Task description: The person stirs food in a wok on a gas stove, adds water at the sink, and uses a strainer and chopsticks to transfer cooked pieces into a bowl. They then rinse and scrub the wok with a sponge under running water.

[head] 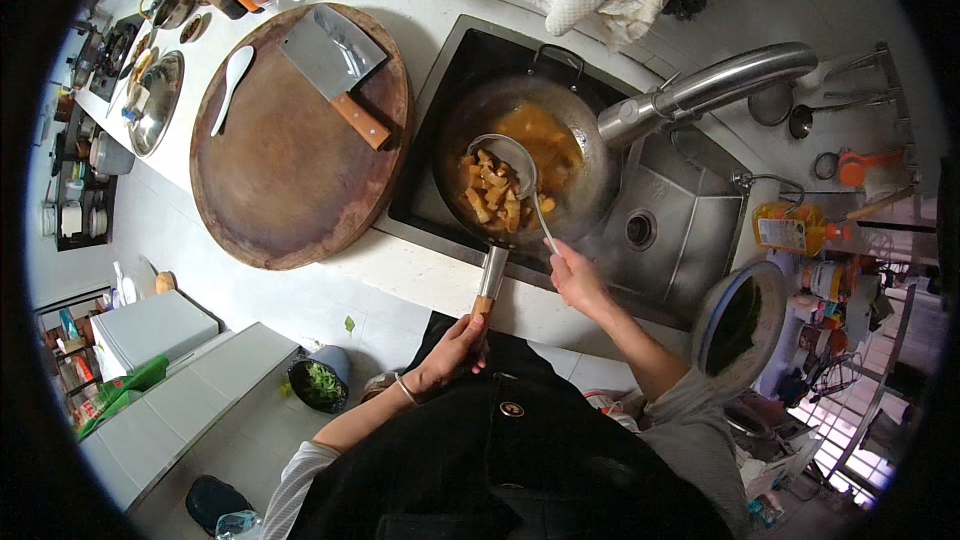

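A steel wok rests over the black-rimmed sink, with brown liquid in its far part. My left hand grips the wooden end of the wok's handle, just above my black apron. In my right hand is the thin metal handle of a strainer ladle. The ladle's round head lies inside the wok, against a heap of browned, cut food pieces. I cannot tell exactly what food it is. Thin steam hangs near the wok's right side.
A thick round wooden chopping board carries a cleaver and a white spoon. The steel faucet reaches over the wok's right edge. Right of it is a sink basin. A bowl of greens stands near my right elbow.
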The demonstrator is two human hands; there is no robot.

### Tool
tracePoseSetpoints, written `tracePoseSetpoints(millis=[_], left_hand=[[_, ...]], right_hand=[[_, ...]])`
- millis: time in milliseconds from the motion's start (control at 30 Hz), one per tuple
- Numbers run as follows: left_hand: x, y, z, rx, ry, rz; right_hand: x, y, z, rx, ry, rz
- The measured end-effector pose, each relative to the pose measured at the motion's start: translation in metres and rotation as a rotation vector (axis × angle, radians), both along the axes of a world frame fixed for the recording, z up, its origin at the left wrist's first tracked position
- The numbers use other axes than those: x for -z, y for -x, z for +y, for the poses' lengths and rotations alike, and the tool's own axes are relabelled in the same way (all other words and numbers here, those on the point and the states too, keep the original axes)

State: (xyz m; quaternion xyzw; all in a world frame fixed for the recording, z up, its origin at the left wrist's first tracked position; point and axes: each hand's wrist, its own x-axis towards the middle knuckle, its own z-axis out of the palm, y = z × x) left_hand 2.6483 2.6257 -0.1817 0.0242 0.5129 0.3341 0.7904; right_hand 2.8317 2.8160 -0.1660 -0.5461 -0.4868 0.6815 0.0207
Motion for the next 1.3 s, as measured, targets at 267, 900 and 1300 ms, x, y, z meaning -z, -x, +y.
tracePoseSetpoints(millis=[267,900,1300], left_hand=[[0.002,-0.001,-0.002,0.000,-0.018,-0.007],[0.003,-0.005,-0.006,0.030,-0.016,0.101],[0.003,-0.008,-0.005,0.021,-0.127,0.201]], right_hand=[[-0.002,-0.005,0.002,0.141,0.271,0.196],[-0.037,-0.007,-0.002,0.531,0.826,0.666],[-0.039,-0.028,-0.019,0.413,0.564,0.613]])
